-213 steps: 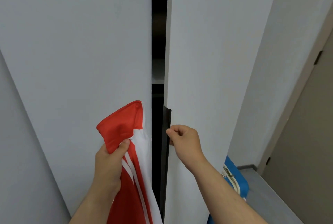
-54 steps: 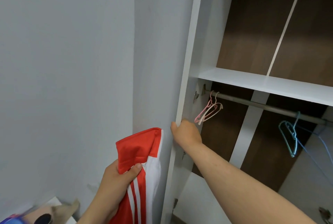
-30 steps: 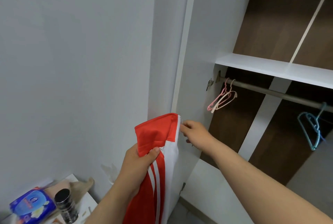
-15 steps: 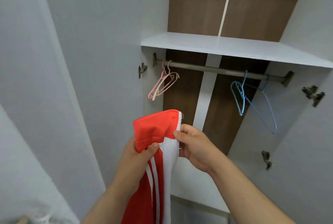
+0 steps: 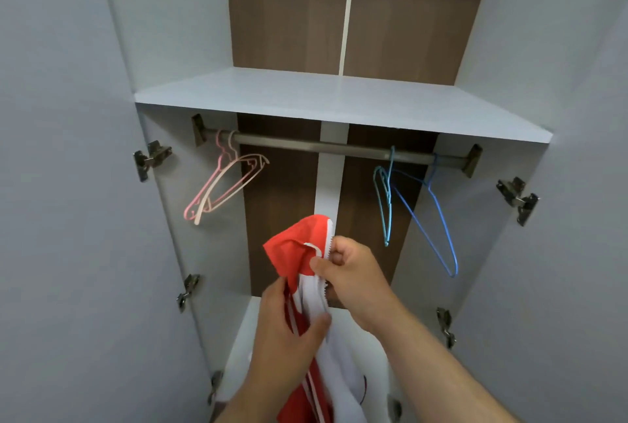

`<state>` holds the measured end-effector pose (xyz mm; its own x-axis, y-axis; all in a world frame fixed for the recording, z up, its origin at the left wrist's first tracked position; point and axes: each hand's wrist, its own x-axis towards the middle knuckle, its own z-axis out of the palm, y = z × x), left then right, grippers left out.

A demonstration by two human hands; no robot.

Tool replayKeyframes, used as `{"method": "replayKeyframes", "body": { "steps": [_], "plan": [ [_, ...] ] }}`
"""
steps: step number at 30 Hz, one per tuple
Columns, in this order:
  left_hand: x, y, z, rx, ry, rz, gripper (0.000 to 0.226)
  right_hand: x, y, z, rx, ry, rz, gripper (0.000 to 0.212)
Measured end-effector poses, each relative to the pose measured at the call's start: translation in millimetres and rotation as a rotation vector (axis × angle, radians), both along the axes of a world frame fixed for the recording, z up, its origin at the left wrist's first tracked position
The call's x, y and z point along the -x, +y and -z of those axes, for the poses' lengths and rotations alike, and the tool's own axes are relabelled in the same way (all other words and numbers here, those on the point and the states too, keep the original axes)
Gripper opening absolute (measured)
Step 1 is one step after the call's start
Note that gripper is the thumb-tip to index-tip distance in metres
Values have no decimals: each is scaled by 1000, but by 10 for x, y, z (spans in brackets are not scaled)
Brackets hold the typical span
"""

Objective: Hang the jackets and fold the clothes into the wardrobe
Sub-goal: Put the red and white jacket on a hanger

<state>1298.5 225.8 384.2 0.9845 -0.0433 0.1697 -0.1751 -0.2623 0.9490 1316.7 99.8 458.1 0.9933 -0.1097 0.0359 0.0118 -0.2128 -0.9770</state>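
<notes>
A red and white jacket (image 5: 294,247) with white stripes and a zip hangs in front of the open wardrobe. My left hand (image 5: 289,331) grips its body below the collar. My right hand (image 5: 353,274) pinches the collar edge by the zip. Behind them a metal rail (image 5: 326,147) runs under a white shelf (image 5: 326,96). Two pink hangers (image 5: 221,188) hang at the rail's left end, and two blue hangers (image 5: 418,205) hang at its right.
Both wardrobe doors stand open, left door (image 5: 68,184) and right door (image 5: 584,184), with metal hinges (image 5: 149,157) on the side walls. A white lower board (image 5: 241,348) lies inside under the hanging space.
The wardrobe doors have been opened and my view has swung to face the inside. My right hand left the door edge and took the jacket's collar; my left hand slid lower on the jacket.
</notes>
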Motion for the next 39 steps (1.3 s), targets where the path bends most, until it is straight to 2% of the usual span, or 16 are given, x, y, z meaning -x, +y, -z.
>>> {"method": "replayKeyframes", "body": {
  "steps": [4, 8, 10, 13, 15, 16, 18, 20, 21, 24, 28, 33, 36, 39],
  "plan": [
    [-325, -248, -62, 21, 186, 94, 70, -154, -241, -113, 105, -27, -51, 5],
    [-707, -484, -102, 56, 366, 187, 42, -375, -413, -112, 144, -8, -13, 5],
    [-892, -581, -67, 105, 425, 212, 35, -508, -513, -94, 131, 27, 6, 2],
    [-1159, -650, -38, 159, 467, 238, 26, -764, -687, -102, 77, 83, 53, 17],
    [-1377, -658, 34, 161, 496, 283, 15, -1007, -848, -85, 0, 103, 214, 24],
    [-1486, -650, 60, 151, 506, 297, 12, -1151, -957, -57, 16, 78, 335, 27],
    [-1719, -667, 55, 120, 513, 303, 13, -1434, -1219, 17, 181, 27, 562, 28],
    [-1949, -697, 46, 68, 517, 309, 19, -1647, -1436, 66, 351, 66, 719, 15],
    [-2041, -708, 44, 55, 519, 325, 18, -1730, -1526, 98, 421, 124, 759, 11],
    [-2244, -731, 29, 43, 491, 394, 7, -1893, -1655, 233, 585, 358, 745, 31],
    [-2435, -727, 19, 31, 493, 432, 6, -2017, -1615, 432, 628, 414, 721, 30],
    [-2563, -691, 67, 26, 500, 455, 23, -2099, -1567, 527, 604, 394, 756, 22],
    [-2645, -664, 84, 51, 478, 452, 21, -2121, -1557, 553, 563, 358, 830, 17],
    [-2715, -636, 105, 50, 469, 427, 22, -2112, -1550, 527, 560, 275, 911, 21]
  ]
}}
